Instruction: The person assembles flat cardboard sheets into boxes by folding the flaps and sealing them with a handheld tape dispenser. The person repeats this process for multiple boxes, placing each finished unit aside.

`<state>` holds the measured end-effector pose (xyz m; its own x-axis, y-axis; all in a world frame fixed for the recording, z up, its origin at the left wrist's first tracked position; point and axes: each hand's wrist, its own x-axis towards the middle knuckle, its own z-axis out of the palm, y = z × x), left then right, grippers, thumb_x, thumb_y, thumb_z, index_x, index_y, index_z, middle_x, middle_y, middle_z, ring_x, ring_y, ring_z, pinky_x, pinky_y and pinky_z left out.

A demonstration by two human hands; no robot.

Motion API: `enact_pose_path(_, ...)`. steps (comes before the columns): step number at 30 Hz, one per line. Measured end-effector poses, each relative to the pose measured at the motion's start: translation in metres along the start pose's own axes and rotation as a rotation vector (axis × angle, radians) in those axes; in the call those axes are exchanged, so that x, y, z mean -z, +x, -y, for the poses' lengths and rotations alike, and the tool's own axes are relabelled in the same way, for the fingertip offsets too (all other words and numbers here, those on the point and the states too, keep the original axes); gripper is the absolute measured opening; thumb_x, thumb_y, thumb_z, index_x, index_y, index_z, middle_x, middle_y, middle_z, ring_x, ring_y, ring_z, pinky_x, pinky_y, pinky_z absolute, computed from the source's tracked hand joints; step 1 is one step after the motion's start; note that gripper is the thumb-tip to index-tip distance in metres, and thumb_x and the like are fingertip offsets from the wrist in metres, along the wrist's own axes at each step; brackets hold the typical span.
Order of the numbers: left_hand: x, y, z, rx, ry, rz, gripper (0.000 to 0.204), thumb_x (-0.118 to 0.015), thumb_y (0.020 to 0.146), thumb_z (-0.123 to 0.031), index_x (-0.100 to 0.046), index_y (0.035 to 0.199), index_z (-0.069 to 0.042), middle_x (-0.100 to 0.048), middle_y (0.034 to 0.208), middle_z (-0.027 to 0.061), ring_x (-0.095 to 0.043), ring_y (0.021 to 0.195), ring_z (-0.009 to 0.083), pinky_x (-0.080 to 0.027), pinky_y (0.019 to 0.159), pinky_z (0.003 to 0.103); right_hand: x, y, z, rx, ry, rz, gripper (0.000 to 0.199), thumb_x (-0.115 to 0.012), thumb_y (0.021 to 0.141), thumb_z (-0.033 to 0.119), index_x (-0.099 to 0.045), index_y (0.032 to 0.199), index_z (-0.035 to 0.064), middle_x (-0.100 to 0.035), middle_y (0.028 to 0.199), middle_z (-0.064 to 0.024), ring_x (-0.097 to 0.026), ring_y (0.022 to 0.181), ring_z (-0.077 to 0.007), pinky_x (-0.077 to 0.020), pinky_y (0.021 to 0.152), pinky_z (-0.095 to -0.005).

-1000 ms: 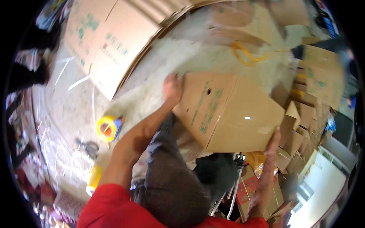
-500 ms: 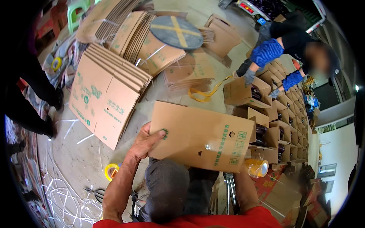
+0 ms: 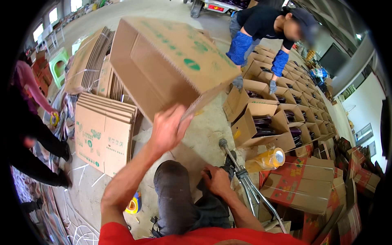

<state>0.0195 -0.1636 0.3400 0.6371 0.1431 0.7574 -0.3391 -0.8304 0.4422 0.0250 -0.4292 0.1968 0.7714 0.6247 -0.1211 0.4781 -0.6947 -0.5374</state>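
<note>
My left hand (image 3: 168, 130) is closed on the lower edge of an open cardboard box (image 3: 179, 53), raised and tilted in front of me. Its hollow inside faces me, and green print shows on its outer side. My right hand (image 3: 217, 179) is lower, by my right leg, with its fingers loosely bent and apart and nothing visible in them. Beside it stands a metal stand with thin legs (image 3: 242, 173). A large roll of yellow tape (image 3: 267, 160) is just to the right of that stand.
Flattened cartons (image 3: 102, 136) stand stacked at left. Rows of open boxes with eggplants (image 3: 261, 122) fill the right, where a co-worker in blue sleeves (image 3: 241, 47) bends over them. Red-and-brown cartons (image 3: 300, 183) lie lower right. A tape dispenser (image 3: 133, 203) sits on the floor; another person (image 3: 34, 87) is far left.
The box went from flattened across both hands to opened out and lifted up and away in my left hand. My right hand came away from it to beside my leg. The view has shifted.
</note>
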Motion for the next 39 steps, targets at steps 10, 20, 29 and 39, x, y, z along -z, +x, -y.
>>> enact_pose_path(10,-0.108,0.179,0.117,-0.131,0.088,0.072,0.048,-0.072,0.09,-0.019,-0.056,0.132,0.0,-0.068,0.115,0.0251,-0.064,0.107,0.0456,-0.051,0.088,0.053,0.009,0.008,-0.006,-0.039,0.085,-0.151,0.042,-0.066,0.095,0.033,-0.065,0.125,0.0036,-0.074,0.109,-0.0186,-0.07,0.101,-0.0411,-0.0538,0.089,-0.0496)
enact_pose_path(20,-0.061,-0.253,0.116,0.779,-0.091,0.351,0.049,-0.07,0.086,-0.013,-0.061,0.133,-0.004,-0.063,0.133,0.0216,-0.063,0.118,0.0384,-0.05,0.104,0.046,-0.004,0.029,-0.015,0.017,0.07,-0.175,0.038,-0.064,0.097,0.029,-0.068,0.123,0.0008,-0.076,0.104,-0.0195,-0.072,0.098,-0.0384,-0.0547,0.088,-0.0465)
enact_pose_path(29,0.002,-0.348,0.136,0.995,0.419,0.017,0.071,-0.079,0.08,-0.014,-0.048,0.143,-0.005,-0.046,0.149,0.0236,-0.046,0.134,0.0437,-0.042,0.111,0.051,-0.038,0.048,0.012,0.142,0.041,0.047,0.039,-0.065,0.098,0.027,-0.066,0.124,-0.0016,-0.076,0.104,-0.0188,-0.073,0.098,-0.0356,-0.0554,0.086,-0.0448)
enact_pose_path(39,0.01,-0.205,0.249,0.865,0.709,0.104,0.095,-0.082,0.076,-0.017,-0.034,0.157,-0.026,-0.024,0.162,0.0212,-0.035,0.14,0.0454,-0.041,0.108,0.059,-0.045,0.062,0.015,0.1,0.096,0.068,0.039,-0.065,0.097,0.026,-0.065,0.124,-0.0033,-0.076,0.102,-0.0202,-0.074,0.096,-0.0347,-0.0566,0.087,-0.0431)
